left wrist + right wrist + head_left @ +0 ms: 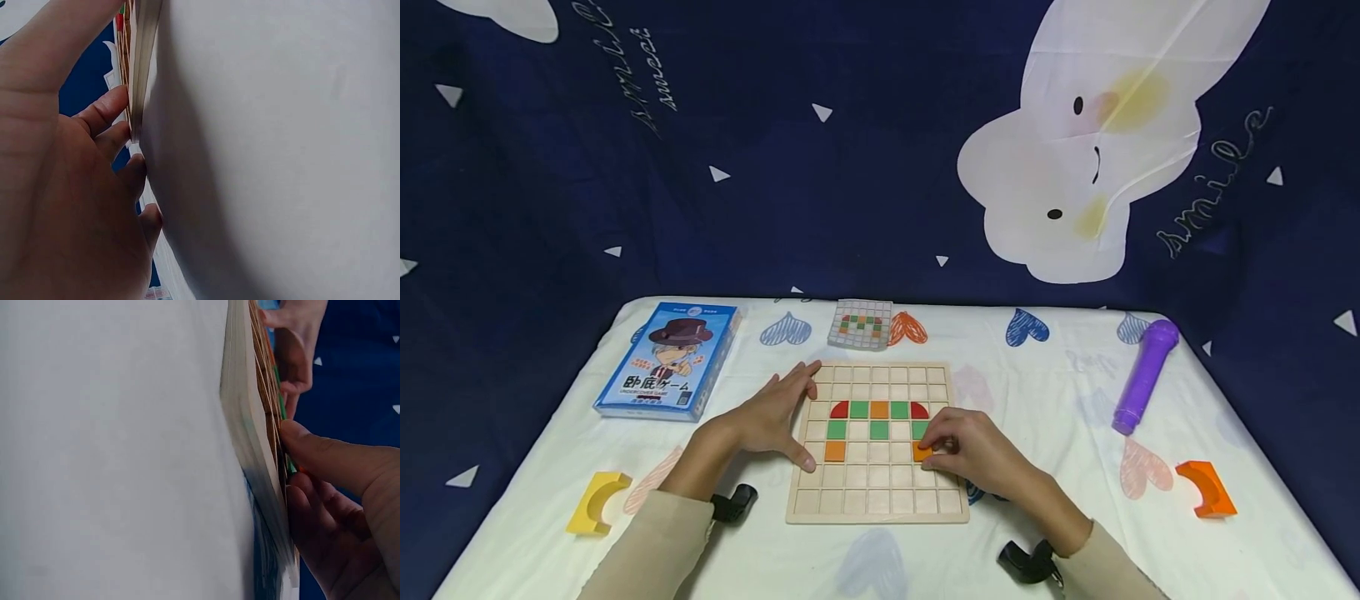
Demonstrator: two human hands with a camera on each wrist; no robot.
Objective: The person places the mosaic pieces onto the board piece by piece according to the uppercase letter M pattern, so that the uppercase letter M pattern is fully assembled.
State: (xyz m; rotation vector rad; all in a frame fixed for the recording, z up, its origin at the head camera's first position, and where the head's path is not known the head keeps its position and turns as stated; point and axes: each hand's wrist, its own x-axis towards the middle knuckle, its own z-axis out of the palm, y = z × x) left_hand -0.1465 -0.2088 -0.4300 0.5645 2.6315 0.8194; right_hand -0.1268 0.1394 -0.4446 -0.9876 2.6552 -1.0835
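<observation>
A wooden grid board [880, 502] lies on the white cloth, bearing red, green and orange tiles in three rows. My left hand [763, 417] is spread along the board's left side, its thumb on the left edge and fingertips near the far left corner. At the board's right side, my right hand [981, 450] pinches an orange tile [920, 452] at its cell, thumb and curled fingers partly covering it. A matching orange tile [835, 451] sits in the same row on the left. In the right wrist view, the thumb [319, 447] reaches over the board's edge [250, 425].
Behind the board stands a small clear pattern card [861, 325] with similar coloured squares. A blue game box [668, 360] and a yellow arch block [597, 504] lie at left. To the right are a purple microphone-shaped object [1146, 375] and an orange arch block [1207, 490].
</observation>
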